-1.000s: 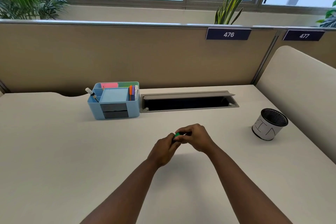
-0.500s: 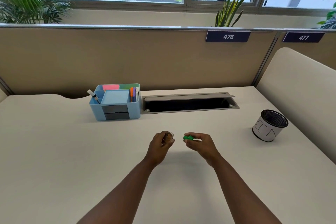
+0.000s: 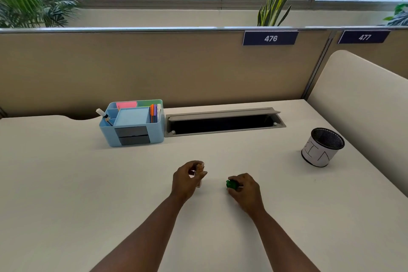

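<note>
Head view: my left hand (image 3: 187,180) grips a small clear vial (image 3: 199,169) upright low over the desk (image 3: 88,194), and my right hand (image 3: 246,192) pinches a green cap (image 3: 231,184) nearby; the vial is probably light, stiff, slick and breakable, so grip mid-body, cap by its sides.

We see the small bottle (image 3: 200,171) only partly, at centre frame behind the left hand (image 3: 187,180); its contents are too small to tell. The right hand (image 3: 245,191) covers part of the green cap (image 3: 231,184).
</note>
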{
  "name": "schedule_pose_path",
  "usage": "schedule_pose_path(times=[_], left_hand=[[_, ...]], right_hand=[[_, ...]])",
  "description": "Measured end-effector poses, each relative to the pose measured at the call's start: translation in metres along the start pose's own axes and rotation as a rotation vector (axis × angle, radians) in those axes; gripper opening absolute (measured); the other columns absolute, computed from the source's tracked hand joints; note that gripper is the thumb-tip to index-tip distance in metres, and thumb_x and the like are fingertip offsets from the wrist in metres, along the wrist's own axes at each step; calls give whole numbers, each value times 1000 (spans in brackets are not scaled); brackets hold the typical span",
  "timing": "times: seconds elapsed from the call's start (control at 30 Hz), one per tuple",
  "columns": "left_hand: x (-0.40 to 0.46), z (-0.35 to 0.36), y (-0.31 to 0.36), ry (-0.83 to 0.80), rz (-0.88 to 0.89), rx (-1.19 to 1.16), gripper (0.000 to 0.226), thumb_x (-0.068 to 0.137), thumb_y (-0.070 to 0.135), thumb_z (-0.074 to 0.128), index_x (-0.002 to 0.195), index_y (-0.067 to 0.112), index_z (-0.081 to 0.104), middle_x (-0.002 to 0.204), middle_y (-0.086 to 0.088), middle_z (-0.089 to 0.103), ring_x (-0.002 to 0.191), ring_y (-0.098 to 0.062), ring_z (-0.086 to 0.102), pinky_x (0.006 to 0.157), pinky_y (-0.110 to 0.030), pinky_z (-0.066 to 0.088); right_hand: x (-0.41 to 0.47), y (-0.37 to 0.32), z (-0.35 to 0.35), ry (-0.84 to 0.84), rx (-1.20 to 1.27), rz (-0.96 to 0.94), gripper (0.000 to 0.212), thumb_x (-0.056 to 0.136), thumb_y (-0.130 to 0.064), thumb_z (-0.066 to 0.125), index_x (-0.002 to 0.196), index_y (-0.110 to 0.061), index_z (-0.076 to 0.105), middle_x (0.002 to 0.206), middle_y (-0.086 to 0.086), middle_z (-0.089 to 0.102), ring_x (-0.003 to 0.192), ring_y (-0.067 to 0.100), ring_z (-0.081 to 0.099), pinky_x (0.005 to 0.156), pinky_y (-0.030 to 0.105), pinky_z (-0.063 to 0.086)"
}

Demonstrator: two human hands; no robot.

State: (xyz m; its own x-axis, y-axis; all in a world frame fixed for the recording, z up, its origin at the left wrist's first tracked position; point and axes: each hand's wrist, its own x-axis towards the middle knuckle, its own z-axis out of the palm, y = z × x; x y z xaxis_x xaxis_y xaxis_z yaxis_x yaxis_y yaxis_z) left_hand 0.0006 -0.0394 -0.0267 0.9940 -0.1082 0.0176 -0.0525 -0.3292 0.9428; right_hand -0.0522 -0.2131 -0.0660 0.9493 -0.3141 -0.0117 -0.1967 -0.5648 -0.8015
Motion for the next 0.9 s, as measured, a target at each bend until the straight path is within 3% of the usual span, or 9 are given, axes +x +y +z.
schedule_pose_path(times=[0.13,0.2,0.33,0.4,0.47,0.63,0.73,0.8,0.9], left_hand=[[1,11,2,-8,1,7,25,76,5,71,101,5,67,89,-3,65,82,-18,58,62,4,42],[2,17,6,-18,9,2,25,76,5,71,101,5,67,89,-3,65,82,-18,58,62,4,42],[6,30,19,-46,15,-54,28,76,6,71,104,5,66,91,-4,65,79,-12,59,62,5,43],[9,37,29,-74,9,-109,29,77,8,71,105,7,66,92,-3,65,79,-6,59,64,2,47],[11,49,39,-122,-11,-168,28,78,8,71,105,8,66,93,-4,66,85,-13,61,70,-9,49],[14,80,62,-206,-18,-202,33,82,14,67,114,9,62,101,-3,64,100,-17,58,77,-15,47],[15,93,60,-271,11,1,40,90,28,54,127,12,53,126,-5,61,119,-21,52,98,-28,40],[20,94,47,-272,28,210,46,94,34,45,134,11,45,143,-8,47,134,-23,40,111,-33,30],[33,93,25,-367,53,614,49,98,33,30,142,11,28,156,-10,22,145,-27,16,119,-42,16]], right_hand=[[1,9,-4,-32,-56,-7,34,69,-14,74,103,-15,67,101,8,64,98,25,56,80,24,37],[2,11,-7,-9,-20,-13,42,67,-17,77,107,-16,64,103,7,62,97,24,54,82,24,38],[3,-5,-20,61,292,60,35,73,-19,73,107,-20,64,106,-1,63,87,16,56,66,6,44],[4,-15,-27,-89,495,106,30,77,-19,69,107,-20,63,112,4,66,92,13,61,69,10,49],[3,-19,-34,-224,640,120,29,81,-18,65,110,-21,61,112,7,67,101,17,64,75,19,53],[3,-15,-51,-117,867,168,18,82,-11,63,96,-21,65,99,8,69,89,19,69,71,22,58],[5,-2,-66,-6,895,165,18,80,-7,64,94,-19,67,99,12,67,92,24,66,72,21,58],[6,5,-75,95,885,173,21,78,-4,66,95,-16,68,96,10,67,89,22,64,73,20,57],[12,16,-99,292,891,189,28,76,-3,68,103,-7,66,89,4,68,81,17,62,72,17,55]])
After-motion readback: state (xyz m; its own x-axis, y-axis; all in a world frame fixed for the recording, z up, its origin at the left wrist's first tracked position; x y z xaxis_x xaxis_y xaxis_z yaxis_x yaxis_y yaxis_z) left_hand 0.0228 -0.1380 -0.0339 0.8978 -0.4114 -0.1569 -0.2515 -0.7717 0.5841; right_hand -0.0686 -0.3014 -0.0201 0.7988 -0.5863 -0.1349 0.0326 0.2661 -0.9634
